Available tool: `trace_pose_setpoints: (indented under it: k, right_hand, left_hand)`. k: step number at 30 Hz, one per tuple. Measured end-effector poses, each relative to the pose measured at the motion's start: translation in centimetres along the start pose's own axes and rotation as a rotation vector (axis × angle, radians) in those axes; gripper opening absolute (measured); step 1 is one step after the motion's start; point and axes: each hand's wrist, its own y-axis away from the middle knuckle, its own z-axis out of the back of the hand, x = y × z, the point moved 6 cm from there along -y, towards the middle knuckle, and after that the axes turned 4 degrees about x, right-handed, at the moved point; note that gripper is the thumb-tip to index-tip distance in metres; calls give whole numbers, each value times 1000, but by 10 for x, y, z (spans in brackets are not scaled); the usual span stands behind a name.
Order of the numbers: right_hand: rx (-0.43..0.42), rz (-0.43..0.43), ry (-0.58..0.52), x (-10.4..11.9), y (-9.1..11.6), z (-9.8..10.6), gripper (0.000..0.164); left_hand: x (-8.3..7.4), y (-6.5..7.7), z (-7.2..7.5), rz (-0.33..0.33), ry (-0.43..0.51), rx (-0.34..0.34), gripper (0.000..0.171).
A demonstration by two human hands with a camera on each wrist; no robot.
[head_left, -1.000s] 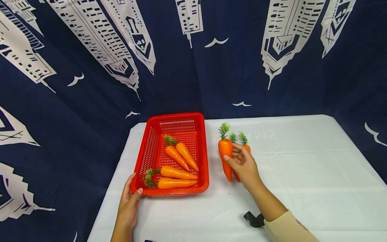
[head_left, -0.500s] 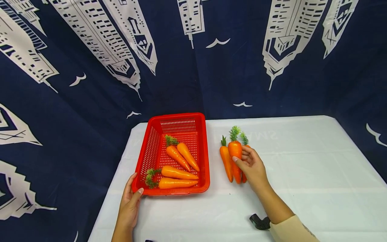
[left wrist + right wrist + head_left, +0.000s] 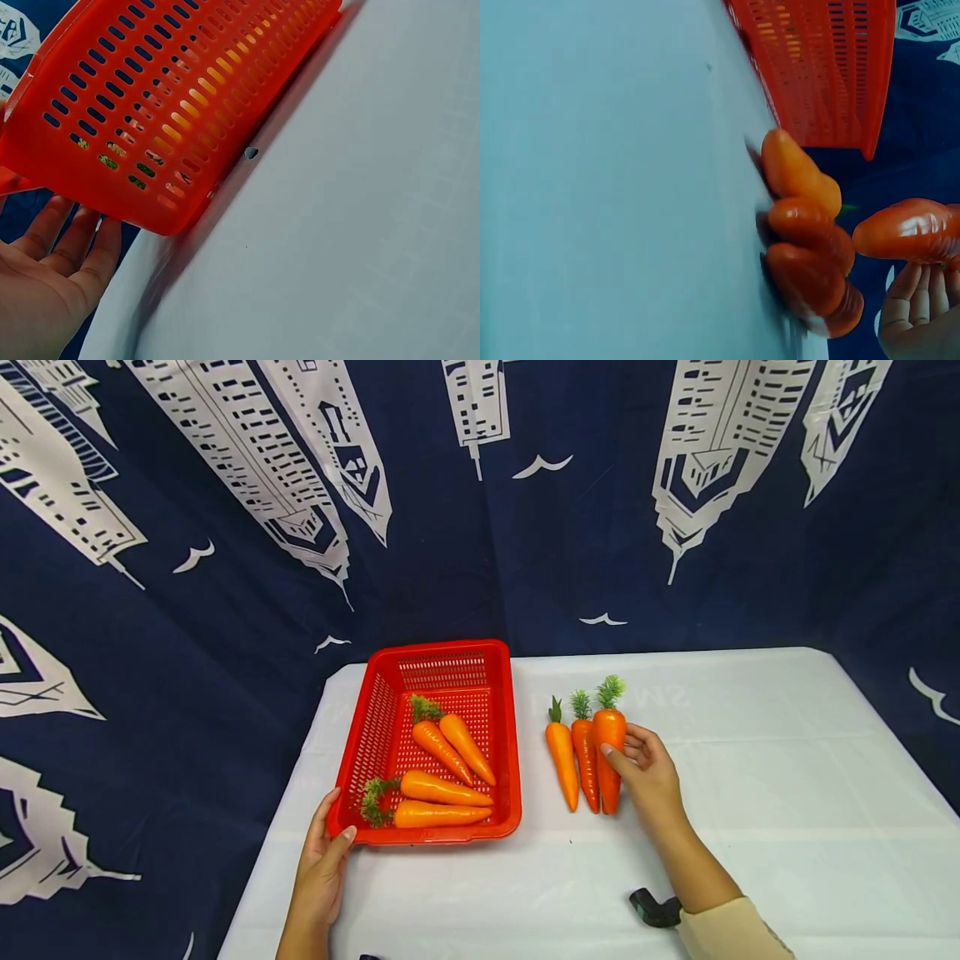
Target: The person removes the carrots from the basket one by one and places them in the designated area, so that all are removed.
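Observation:
My left hand (image 3: 321,868) grips the near left corner of a red plastic basket (image 3: 517,752), thumb over the rim; its fingers (image 3: 94,255) show below the corner in the left wrist view. Several toy carrots (image 3: 442,787) with green tops lie in the basket. To its right, my right hand (image 3: 651,777) holds a toy carrot (image 3: 611,735) upside-tip toward me, leaves pointing away. On the table beside it lie an orange carrot (image 3: 562,764) and a redder carrot (image 3: 585,764). Beneath the held carrot, the right wrist view shows another red carrot (image 3: 806,281), hidden in the head view.
A white cloth covers the table (image 3: 787,827). A black curved object (image 3: 655,908) lies by the right sleeve, partly hidden. At the bottom edge a small dark thing (image 3: 369,957) barely shows. A dark blue curtain (image 3: 525,568) with white buildings hangs behind.
My right hand has moved to the right with the held carrot, passing over the row and uncovering the orange and middle carrots. My left hand and the basket stay put.

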Motion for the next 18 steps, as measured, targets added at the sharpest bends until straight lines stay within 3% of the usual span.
trace_pose_setpoints:
  k: [18]
  right_hand:
    - [-22, -164, 7, -14, -12, 24, 65]
  left_hand:
    - [0, -1, 0, -8, 4, -6, 66]
